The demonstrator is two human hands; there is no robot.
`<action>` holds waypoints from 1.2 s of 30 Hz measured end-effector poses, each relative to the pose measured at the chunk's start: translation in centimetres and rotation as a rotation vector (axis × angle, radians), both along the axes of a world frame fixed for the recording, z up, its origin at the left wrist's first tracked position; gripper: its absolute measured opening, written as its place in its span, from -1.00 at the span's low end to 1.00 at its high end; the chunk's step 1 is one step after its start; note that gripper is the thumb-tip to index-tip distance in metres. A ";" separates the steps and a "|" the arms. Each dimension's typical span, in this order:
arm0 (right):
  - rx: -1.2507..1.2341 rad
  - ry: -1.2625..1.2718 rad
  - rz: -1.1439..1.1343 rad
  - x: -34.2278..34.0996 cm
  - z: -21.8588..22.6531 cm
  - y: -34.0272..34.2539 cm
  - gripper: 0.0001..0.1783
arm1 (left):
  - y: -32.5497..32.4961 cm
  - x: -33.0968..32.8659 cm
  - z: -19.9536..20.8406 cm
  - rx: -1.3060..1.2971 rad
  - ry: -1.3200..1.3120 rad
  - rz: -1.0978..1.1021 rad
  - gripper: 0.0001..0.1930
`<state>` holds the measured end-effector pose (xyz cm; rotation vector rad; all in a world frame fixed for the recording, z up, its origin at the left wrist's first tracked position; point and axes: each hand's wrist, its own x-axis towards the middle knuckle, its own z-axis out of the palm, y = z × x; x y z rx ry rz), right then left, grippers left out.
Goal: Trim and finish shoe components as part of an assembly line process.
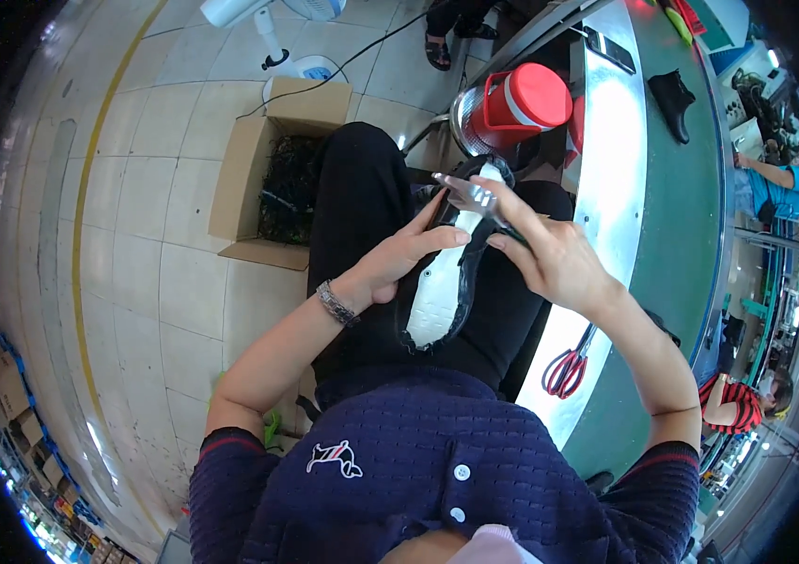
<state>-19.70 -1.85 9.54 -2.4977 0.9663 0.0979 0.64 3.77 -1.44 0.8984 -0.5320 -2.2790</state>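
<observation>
Across my lap lies a black shoe upper with a white sole board, bottom side up, its dark edge folded around the board. My left hand grips the shoe's left side, thumb pressed on the white board. My right hand is closed round metal pincers, whose head is over the upper part of the shoe. The pincers' handles are mostly hidden in my fingers. Whether the jaws bite the shoe's edge cannot be made out.
Left of my legs, an opened cardboard box holds black scraps. Red-handled scissors lie on the metal ledge at my right. A red jug stands ahead on a stool. A black boot sits on the green belt; co-workers are beyond.
</observation>
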 end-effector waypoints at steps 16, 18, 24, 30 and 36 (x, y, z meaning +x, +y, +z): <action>0.044 0.083 0.016 0.7 1.1 2.8 -0.26 | 0.5 0.4 0.2 -0.017 -0.015 -0.029 0.09; 0.036 -0.083 -0.021 0.9 1.2 3.2 -0.26 | 0.8 0.5 -0.1 -0.049 0.029 -0.089 0.25; 0.264 0.331 -0.059 0.1 2.7 3.2 -0.27 | 3.8 0.5 -1.3 -0.031 0.255 0.119 -0.07; -0.133 0.241 0.140 -0.3 2.8 6.1 -0.12 | 5.5 -0.5 -2.0 0.068 0.471 0.240 -0.23; -0.204 0.267 0.235 -0.6 1.4 5.4 -0.13 | 5.4 -1.3 -0.6 -0.020 0.242 0.244 -0.22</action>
